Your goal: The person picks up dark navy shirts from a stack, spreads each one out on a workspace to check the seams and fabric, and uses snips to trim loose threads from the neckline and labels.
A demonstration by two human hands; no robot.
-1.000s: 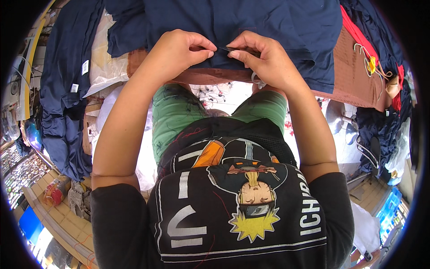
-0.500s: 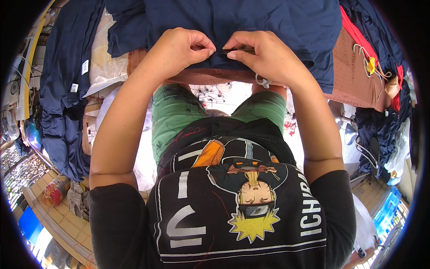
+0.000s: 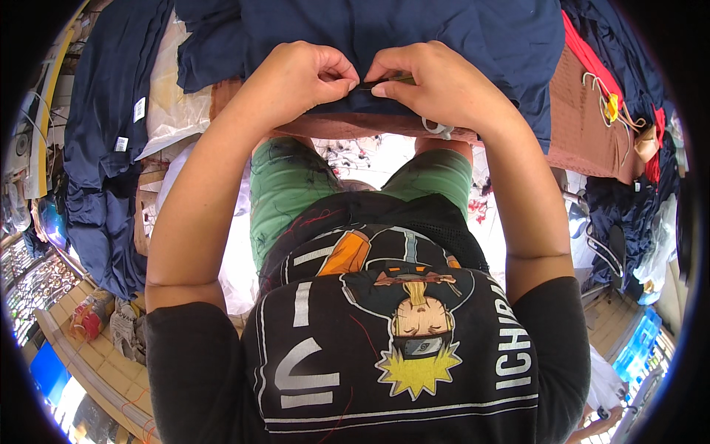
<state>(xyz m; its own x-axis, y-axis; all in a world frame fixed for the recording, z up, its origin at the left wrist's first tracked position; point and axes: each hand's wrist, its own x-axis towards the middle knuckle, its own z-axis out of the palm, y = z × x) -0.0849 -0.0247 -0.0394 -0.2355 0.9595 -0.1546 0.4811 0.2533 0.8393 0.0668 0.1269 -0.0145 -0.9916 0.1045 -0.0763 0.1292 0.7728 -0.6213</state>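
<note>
Dark navy cloth (image 3: 399, 26) is spread over the work surface beneath both hands. At its near part, my left hand (image 3: 307, 78) is closed in a pinch, thumb against fingertips; what it holds, if anything, is too small to make out. A short gap away, my right hand (image 3: 436, 81) is closed around a thin dark pointed tool (image 3: 403, 78), mostly hidden by the fingers. The tool's tip points toward the left fingertips, just over the cloth.
A brown padded surface (image 3: 584, 122) lies under the cloth. At right are a red strap (image 3: 573, 41) and a yellow piece (image 3: 612, 108) with cords. More navy garments (image 3: 103, 170) hang at left beside clear plastic (image 3: 177, 118). Someone else's arm (image 3: 600, 423) shows at lower right.
Both hands have shifted slightly away from me, and the right hand with its tool has moved a little left, narrowing the gap. The arm at lower right has moved further into view.
</note>
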